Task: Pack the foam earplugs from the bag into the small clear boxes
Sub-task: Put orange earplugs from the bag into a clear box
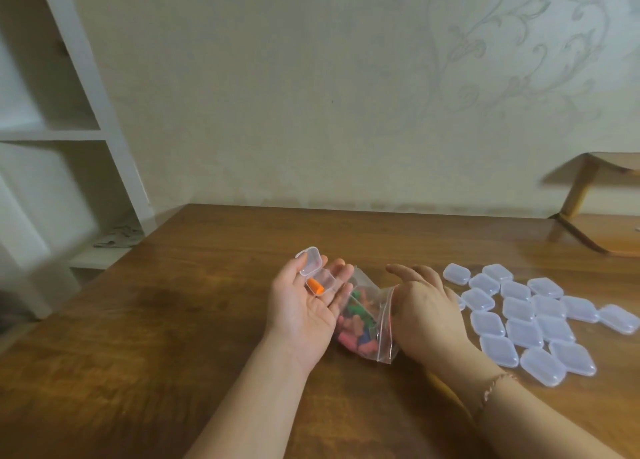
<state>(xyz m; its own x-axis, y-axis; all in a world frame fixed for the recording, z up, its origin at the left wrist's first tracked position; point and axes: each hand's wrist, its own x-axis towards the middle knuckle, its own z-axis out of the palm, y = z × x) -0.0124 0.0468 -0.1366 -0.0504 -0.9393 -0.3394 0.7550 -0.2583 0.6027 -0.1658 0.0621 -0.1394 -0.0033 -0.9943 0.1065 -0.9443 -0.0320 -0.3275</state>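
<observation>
Earplug bag (363, 320) lay on worktop (173, 320), right hand (426, 313) reaching inside, grasp hidden; left hand (304, 306) relaxed, cradling open box (317, 275); shut boxes (526, 320) beside.

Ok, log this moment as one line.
left hand: carries open box, one orange earplug inside | right hand: at bag mouth | closed boxes: on table

Brown wooden table (180, 320) with earplug bag (367, 320), closed clear boxes (526, 320).

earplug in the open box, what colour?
Orange earplug, lying in the open box on the left hand; head view.
</observation>
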